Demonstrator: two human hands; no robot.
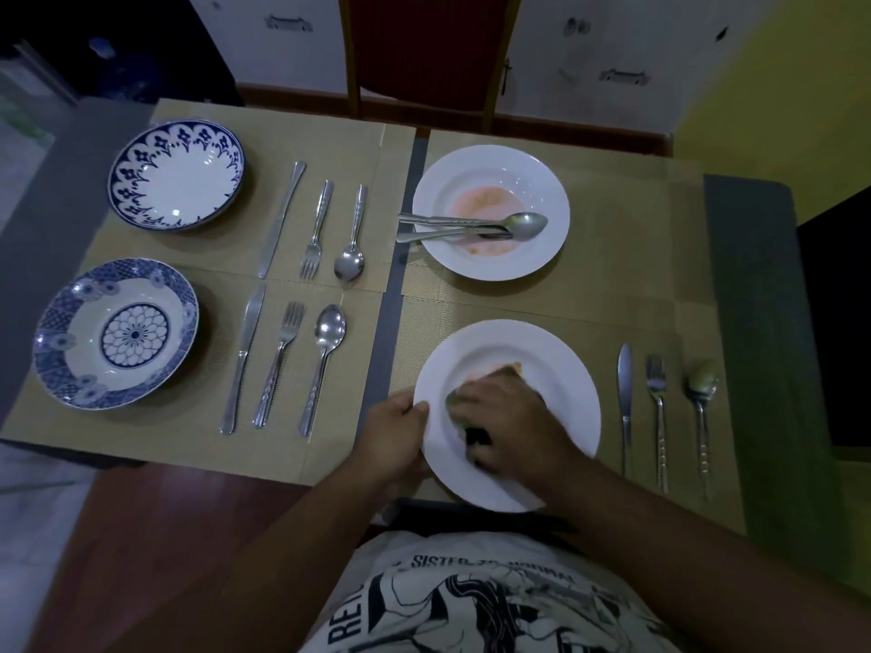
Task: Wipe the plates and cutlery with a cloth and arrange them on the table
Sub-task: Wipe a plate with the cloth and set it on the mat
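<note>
Left hand (400,431) grips left rim of near plate (570,369); right hand (509,417) holds cloth (453,402) pressed into its well; soiled plate (542,181) lies directly beyond.

The person wore a white T-shirt (471,600) printed with a black line drawing and black block lettering, partly readable as "SISTER". The left hand (396,435) and right hand (509,417) were bare, forearms too.

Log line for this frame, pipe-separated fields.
step: wiping near white plate | left hand: grips its rim | right hand: holds cloth on it | pending: far white plate, smeared, cutlery lying on it
</note>
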